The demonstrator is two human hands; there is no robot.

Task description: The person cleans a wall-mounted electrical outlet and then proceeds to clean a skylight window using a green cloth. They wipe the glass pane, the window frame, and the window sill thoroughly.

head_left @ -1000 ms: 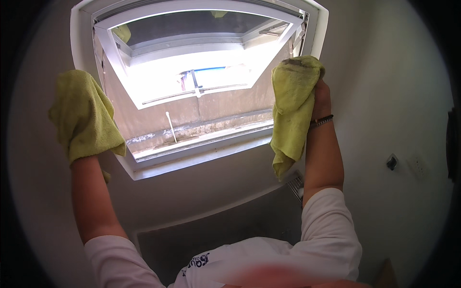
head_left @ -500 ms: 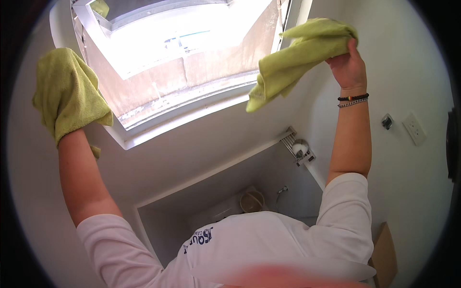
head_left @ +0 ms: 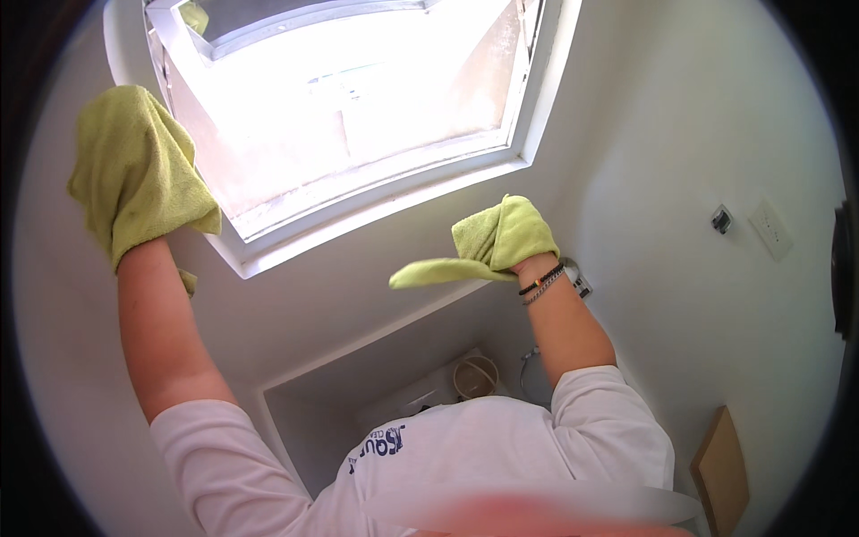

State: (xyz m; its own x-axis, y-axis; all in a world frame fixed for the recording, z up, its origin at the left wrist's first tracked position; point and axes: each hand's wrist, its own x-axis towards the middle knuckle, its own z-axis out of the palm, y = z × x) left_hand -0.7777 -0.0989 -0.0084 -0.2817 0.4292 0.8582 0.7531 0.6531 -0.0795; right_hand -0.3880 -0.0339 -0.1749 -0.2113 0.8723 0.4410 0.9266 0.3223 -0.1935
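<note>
A yellow-green microfibre cloth (head_left: 141, 174) drapes over my left hand (head_left: 143, 254), hiding its fingers; only the wrist end shows below the hem. This hand is raised against the left side of the white window frame (head_left: 242, 255). Lower than the window and right of centre, my right hand (head_left: 530, 267) grips a second yellow-green cloth (head_left: 514, 234). Folds of it cover most of the fingers, and one loose end trails out to the left. Two bracelets (head_left: 542, 285) circle the right wrist.
Below the window is a recess (head_left: 331, 398) with a round beige container (head_left: 474, 377) inside. On the right wall are a small metal fitting (head_left: 721, 219) and an outlet plate (head_left: 769, 228). A brown board (head_left: 721, 470) leans at the lower right. The tilted window pane (head_left: 358, 116) glares brightly.
My right hand has come down and left with its cloth, from beside the window's right edge to below the sill. The left hand has stayed nearly in place.
</note>
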